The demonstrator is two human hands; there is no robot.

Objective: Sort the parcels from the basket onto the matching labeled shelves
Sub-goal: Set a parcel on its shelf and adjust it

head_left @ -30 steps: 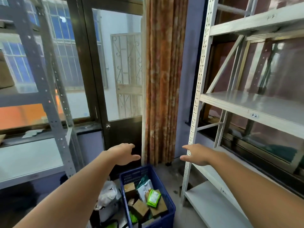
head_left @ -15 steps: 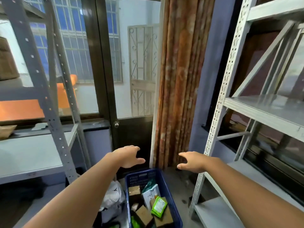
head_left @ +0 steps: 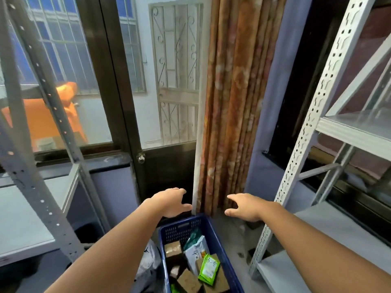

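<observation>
A blue plastic basket (head_left: 180, 227) stands on the floor at the bottom centre. It holds several parcels: small brown cardboard boxes (head_left: 187, 279), a white pouch (head_left: 195, 253) and a green packet (head_left: 209, 270). My left hand (head_left: 171, 203) hovers above the basket's far rim, fingers apart and empty. My right hand (head_left: 243, 207) hovers to the right of it, also empty with fingers spread. A white metal shelf rack (head_left: 315, 115) rises at the right and a grey rack (head_left: 27, 149) at the left.
A dark-framed glass door (head_left: 167, 81) and a rust-patterned curtain (head_left: 234, 98) are straight ahead. A white plastic bag (head_left: 149, 261) lies on the floor left of the basket. Bare concrete floor (head_left: 237, 246) lies between the basket and the right rack.
The view has swung left and tilted down, bringing the basket closer to centre. Both hands have come nearer together above the basket's far rim, still empty.
</observation>
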